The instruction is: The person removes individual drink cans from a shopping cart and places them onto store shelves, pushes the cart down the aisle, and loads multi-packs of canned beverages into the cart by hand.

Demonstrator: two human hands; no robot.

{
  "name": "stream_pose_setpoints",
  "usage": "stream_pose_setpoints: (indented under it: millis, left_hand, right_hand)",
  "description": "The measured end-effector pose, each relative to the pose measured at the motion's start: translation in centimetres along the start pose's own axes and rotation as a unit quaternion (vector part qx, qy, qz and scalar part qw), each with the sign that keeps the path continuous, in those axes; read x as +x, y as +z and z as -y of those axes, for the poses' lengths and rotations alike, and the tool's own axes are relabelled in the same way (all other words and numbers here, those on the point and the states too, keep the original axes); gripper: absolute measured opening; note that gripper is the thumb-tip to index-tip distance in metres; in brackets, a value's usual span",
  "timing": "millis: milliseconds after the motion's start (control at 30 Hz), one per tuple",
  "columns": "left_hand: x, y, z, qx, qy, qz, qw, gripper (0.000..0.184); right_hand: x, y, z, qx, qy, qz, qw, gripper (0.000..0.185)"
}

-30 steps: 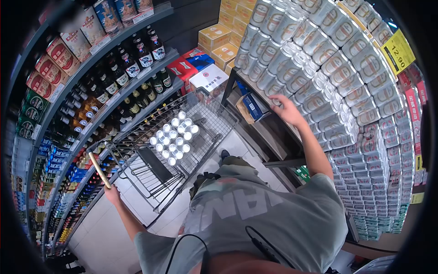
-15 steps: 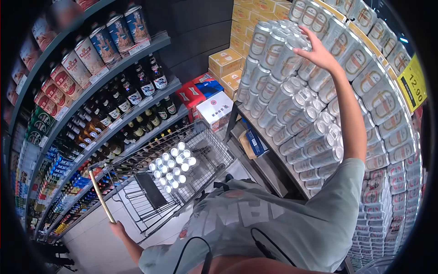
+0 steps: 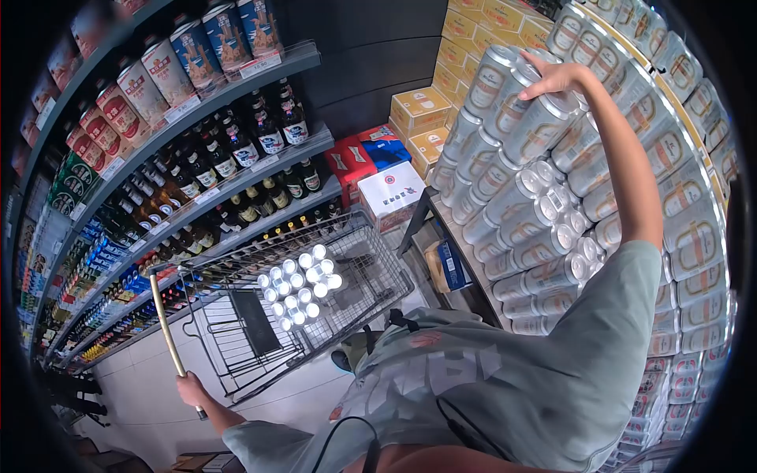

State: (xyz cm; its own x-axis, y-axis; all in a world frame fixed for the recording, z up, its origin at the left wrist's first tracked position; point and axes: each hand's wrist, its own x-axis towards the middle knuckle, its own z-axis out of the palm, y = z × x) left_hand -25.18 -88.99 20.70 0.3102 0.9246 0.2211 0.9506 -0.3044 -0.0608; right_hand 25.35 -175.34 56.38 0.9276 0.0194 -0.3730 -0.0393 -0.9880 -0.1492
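Note:
At the lower left my left hand (image 3: 191, 389) is wrapped round the cart's pale handle bar (image 3: 167, 327). My right hand (image 3: 552, 79) is at the top of the stacked silver cans (image 3: 505, 126), its fingers bent over the can tops, with thumb and fingers a little apart; whether it grips a pack is unclear. The wire shopping cart (image 3: 371, 288) stands between the shelves and the stack. Several white-topped cans (image 3: 297, 281) stand upright in it. Its dark seat flap (image 3: 254, 322) lies near the handle.
Shelves of bottles and cans (image 3: 205, 197) curve along the left. Red, blue and white boxes (image 3: 392, 193) sit behind the cart, beside stacked yellow boxes (image 3: 420, 108). A low shelf holding a blue packet (image 3: 451, 266) is under the can stack, which fills the right side.
My right hand has risen from beside the lower shelf to the top of the can stack, and its fingers have come down on the cans. My left hand stays on the handle.

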Motion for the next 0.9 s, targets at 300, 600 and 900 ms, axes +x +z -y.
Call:
stream_pose_setpoints:
  millis: [300,600,900]
  left_hand:
    - [-0.3,-0.1,-0.1,0.017,-0.006,0.010,1.000,0.029]
    - [-0.7,-0.9,-0.6,0.018,-0.019,0.012,1.000,0.030]
    - [-0.5,-1.1,-0.7,0.015,-0.017,0.019,1.000,0.031]
  right_hand:
    - [0.7,0.3,-0.3,0.062,-0.003,0.016,0.998,0.133]
    - [1.3,0.2,-0.7,0.050,0.011,0.012,0.999,0.134]
    - [0.6,0.0,-0.1,0.047,0.010,0.014,0.999,0.134]
